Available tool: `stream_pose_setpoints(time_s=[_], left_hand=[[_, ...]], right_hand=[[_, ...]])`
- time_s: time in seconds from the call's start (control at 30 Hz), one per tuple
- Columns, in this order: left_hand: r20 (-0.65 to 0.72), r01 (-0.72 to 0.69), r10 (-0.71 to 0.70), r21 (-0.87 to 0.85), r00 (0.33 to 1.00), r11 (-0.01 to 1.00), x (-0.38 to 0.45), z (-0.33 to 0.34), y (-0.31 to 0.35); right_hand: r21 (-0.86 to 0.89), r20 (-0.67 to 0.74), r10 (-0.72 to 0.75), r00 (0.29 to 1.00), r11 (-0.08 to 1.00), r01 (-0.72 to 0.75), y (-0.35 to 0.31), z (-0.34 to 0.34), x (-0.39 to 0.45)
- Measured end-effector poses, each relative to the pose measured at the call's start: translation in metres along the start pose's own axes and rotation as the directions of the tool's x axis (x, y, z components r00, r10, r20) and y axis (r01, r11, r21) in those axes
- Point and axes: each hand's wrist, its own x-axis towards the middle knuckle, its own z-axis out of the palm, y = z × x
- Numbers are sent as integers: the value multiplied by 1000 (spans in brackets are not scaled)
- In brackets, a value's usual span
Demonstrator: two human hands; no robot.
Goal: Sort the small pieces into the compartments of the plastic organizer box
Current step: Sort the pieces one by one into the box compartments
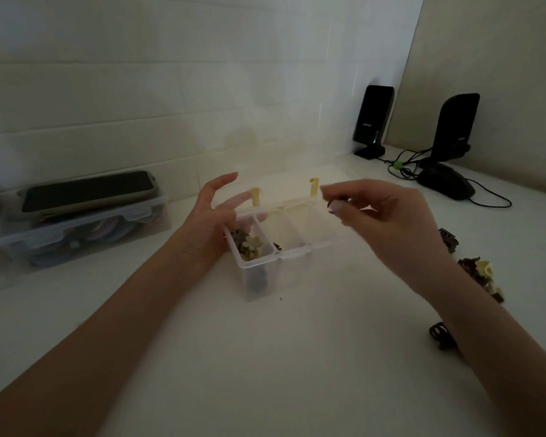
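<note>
I see one white counter (297, 357), and it is the biggest thing here, so everything rests on it. My two arms reach out over it. Far to the left sits one clear storage box (76, 238) with colored rings inside, and one phone (89, 190) lies flat on its lid, I think to keep it out of my way. At the back right stand two black speakers (373, 121), and one dark mouse (445, 184) lies near them. In the middle is the plastic organizer box (293, 247), with its lid open so I can drop things in. I can count three compartments along its near side. The left one has a small heap of flower pieces (251, 246) in it, too mixed up to count. The other two look bare, though one dark bit shows by the wall between the first and second. My left hand (208, 222) rests at the left end of the box, I think to keep it from sliding, and its fingers (224, 179) are spread apart. My right hand (382, 222) hovers over the right part of the box. Its fingers (339, 208) are pinched together on something small and dark, but I cannot tell what. More loose pieces (479, 269) wait on the counter at my right, at least three little clumps.
</note>
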Motion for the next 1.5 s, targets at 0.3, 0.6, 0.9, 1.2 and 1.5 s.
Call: stream_pose_setpoints(time_s=[0.3, 0.6, 0.9, 1.2, 1.5], left_hand=[[11, 7, -6, -33, 1000, 999, 2, -3, -3], [34, 12, -11, -30, 999, 999, 3, -4, -4], [41, -1, 3, -41, 999, 999, 4, -5, -5], [26, 2, -1, -34, 1000, 999, 4, -5, -6], [16, 41, -41, 26, 999, 999, 0, -1, 0]], right_hand=[[519, 131, 70, 989, 845, -128, -1, 0, -5], [552, 148, 15, 989, 828, -95, -2, -3, -7], [364, 89, -59, 994, 931, 23, -8, -7, -9], [193, 37, -28, 999, 981, 21, -8, 2, -9], [-301, 251, -134, 959, 931, 209, -16, 55, 8]])
